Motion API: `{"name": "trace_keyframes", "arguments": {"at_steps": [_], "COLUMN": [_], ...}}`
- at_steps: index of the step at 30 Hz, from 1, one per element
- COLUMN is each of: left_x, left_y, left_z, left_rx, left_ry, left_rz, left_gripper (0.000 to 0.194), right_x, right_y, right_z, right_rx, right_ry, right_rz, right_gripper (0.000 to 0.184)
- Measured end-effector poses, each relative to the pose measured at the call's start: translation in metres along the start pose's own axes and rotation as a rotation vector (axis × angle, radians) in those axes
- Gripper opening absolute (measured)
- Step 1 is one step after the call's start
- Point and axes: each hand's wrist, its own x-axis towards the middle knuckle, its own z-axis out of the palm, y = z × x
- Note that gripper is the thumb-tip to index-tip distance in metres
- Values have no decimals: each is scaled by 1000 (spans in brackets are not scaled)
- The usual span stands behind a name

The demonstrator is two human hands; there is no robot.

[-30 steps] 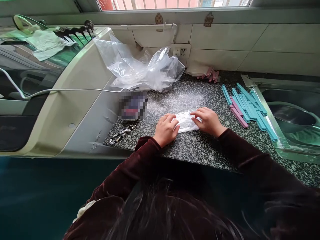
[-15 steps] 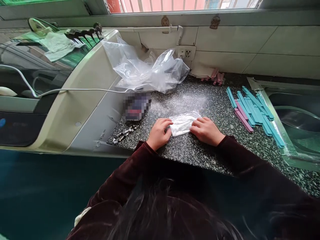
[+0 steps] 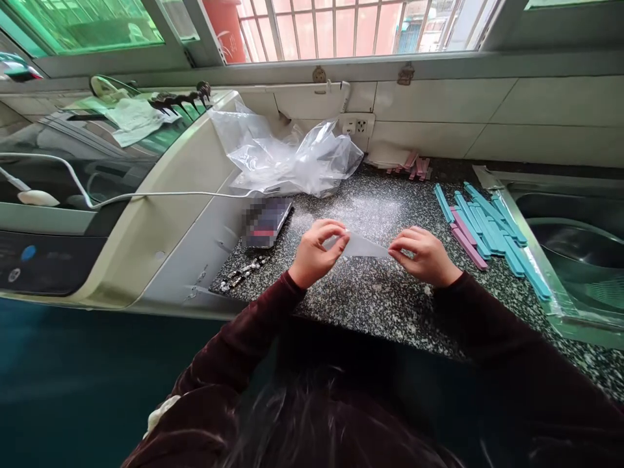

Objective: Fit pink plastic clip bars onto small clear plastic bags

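A small clear plastic bag (image 3: 363,246) is stretched between my two hands over the speckled countertop (image 3: 370,296). My left hand (image 3: 318,252) pinches its left end between thumb and fingers. At the other end, the fingertips of my right hand (image 3: 425,256) are closed on its right corner. The bag looks flat and tilted, and its ends are hidden by my fingers. To the left of my left hand lies a phone (image 3: 280,224), partly blurred out. Nearer the edge is a beaded strap (image 3: 244,273). Several turquoise sealing clips (image 3: 490,221) lie to the right of my right hand.
Pink clips (image 3: 470,246) lie among the turquoise ones, and more (image 3: 418,166) sit by the wall. A large crumpled plastic bag (image 3: 292,159) stands at the back. A white cable (image 3: 190,194) crosses the washing machine (image 3: 146,227). The sink (image 3: 560,312) is at right.
The small bag lay flat on the countertop under both hands; now it is lifted and held by its ends. My hands have moved slightly apart. The view has tilted upward.
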Motion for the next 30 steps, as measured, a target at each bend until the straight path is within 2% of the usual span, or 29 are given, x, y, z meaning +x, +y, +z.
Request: {"name": "trace_keyframes", "arguments": {"at_steps": [3,5,8,10,12,14,15,21,23,26,28,30], "left_x": [21,35,54,67,78,86,89,88,84,76,69,62], "left_y": [11,19,31,36,36,34,33,31,25,4,-13,-26], "left_z": [-2,0,5,7,8,10,13,47,58,65,65,64], "left_rx": [-181,-278,-340,-322,-292,-291,-302,-355,-392,-506,-573,-621], "left_ry": [-44,-131,-231,-225,-207,-239,-272,-591,-568,-425,-429,-423], "left_rz": [-177,-252,-251,-219,-202,-210,-217,-209,-228,-359,-498,-586], "left_gripper": [14,13,10,8,8,9,9,12,16,31,40,43], "right_x": [-1,0,1,2,2,2,3,7,6,4,3,2], "right_y": [1,-2,-8,-11,-13,-13,-12,-9,-7,-1,4,8], "right_z": [-11,-16,-20,-21,-23,-26,-28,-28,-23,-14,-9,-5], "right_rx": [185,275,354,413,509,599,636,856,847,758,708,675], "right_ry": [-60,-25,21,-39,-156,-243,-244,113,186,358,447,468], "right_rz": [94,170,243,262,275,305,334,538,583,660,697,722], "right_gripper": [23,22,25,31,35,30,28,36,32,29,28,29]}}
